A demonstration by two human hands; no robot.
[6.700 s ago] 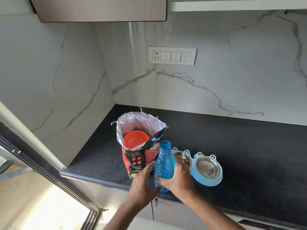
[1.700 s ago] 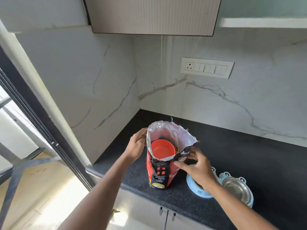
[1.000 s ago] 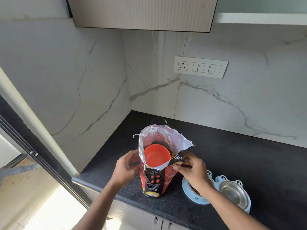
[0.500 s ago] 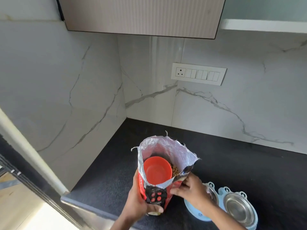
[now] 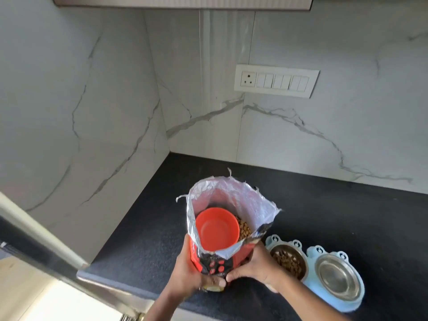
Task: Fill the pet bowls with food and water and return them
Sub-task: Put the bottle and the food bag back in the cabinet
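Black speckled countertop (image 5: 324, 205) is running into a marble-walled corner, with a white switch panel (image 5: 276, 81) on the far wall. Pet food bag (image 5: 222, 230) is standing upright near the counter's front edge, top torn open and silver lining showing. Orange scoop bowl (image 5: 216, 229) is sitting inside the bag on the left, brown kibble (image 5: 244, 229) showing to its right. Left hand (image 5: 187, 272) is gripping the bag's lower left side, fingers wrapped round the front. Right hand (image 5: 257, 266) is gripping the lower right side, fingertips nearly meeting the left hand's at the bag's base. Half a second ago the right hand was pinching the bag's upper right rim; now both hands are clasping the body low down. Blue water bottle seen several seconds earlier is no longer showing. Light blue double feeder (image 5: 324, 274) is lying just right of the bag. Left steel bowl (image 5: 288, 262) is holding kibble, partly behind the right wrist. Right steel bowl (image 5: 339, 278) is showing bare metal.
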